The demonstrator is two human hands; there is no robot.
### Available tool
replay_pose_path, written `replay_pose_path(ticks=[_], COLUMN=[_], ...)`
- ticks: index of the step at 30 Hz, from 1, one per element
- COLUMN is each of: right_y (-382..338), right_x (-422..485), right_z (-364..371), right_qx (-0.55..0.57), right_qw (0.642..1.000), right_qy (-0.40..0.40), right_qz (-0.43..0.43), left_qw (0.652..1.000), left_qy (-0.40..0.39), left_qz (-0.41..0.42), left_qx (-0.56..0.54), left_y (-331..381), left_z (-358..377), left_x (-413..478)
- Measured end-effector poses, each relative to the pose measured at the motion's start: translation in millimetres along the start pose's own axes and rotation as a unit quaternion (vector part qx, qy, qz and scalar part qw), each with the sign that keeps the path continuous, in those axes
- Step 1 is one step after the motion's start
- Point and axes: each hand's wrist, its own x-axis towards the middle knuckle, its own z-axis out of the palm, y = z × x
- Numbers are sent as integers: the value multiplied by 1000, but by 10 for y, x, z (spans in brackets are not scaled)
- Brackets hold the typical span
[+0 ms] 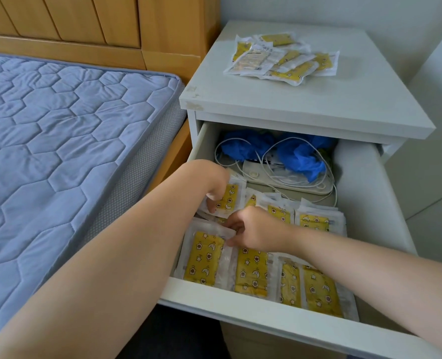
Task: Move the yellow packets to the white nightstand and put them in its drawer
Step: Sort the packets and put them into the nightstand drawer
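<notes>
The white nightstand (305,104) stands by the bed with its drawer (266,317) pulled out. Several yellow packets with star and moon prints lie in rows in the drawer's front half, for example one packet (251,273). My left hand (214,187) holds a packet (229,199) at the drawer's left side. My right hand (251,229) pinches the top edge of the front-left packet (204,257). A loose pile of yellow packets (282,58) lies on top of the nightstand.
At the back of the drawer lie blue gloves (300,156), white cables (266,161) and a white power strip (279,177). A blue quilted mattress (59,141) on a wooden bed frame (85,27) borders the nightstand on the left. A wall stands to the right.
</notes>
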Motion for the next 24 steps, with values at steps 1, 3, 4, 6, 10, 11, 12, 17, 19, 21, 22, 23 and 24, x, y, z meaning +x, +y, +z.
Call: replay_pose_path(ticks=[1,3,4,6,10,11,12,17,19,21,22,23,24], right_y=[6,17,23,45,200,262,323,452,464,474,477,483,489], right_x=[-7,-29,-39,-30,51,71,87,141,158,170,175,180,184], right_z=[-22,-64,-79,-103,-160,-163,-158,-117,-94,-66,-54,-48,-48], right_qx=[8,-5,-29,-78,-110,-122,-134,-92,-72,-65,-59,-51,-43], right_qw=[1000,1000,999,995,979,978,977,979,981,981,979,978,977], right_qy=[-9,-20,-11,51,166,160,145,122,136,155,164,172,173], right_qz=[-6,-16,-21,-24,37,56,77,131,118,100,100,106,116], left_qw=[1000,1000,1000,999,998,998,998,996,995,997,997,998,998], left_qy=[-1,-7,-13,-22,-56,-61,-55,66,77,66,56,46,37], left_qz=[1,4,8,17,24,24,28,48,48,47,48,50,52], left_qx=[4,12,17,20,2,-6,-15,-48,-32,-13,-13,-17,-23], left_y=[3,3,5,19,41,39,35,2,13,25,26,25,22], left_z=[20,60,81,126,184,186,182,192,225,247,251,253,255], left_x=[25,93,123,169,200,203,204,224,265,303,309,310,309])
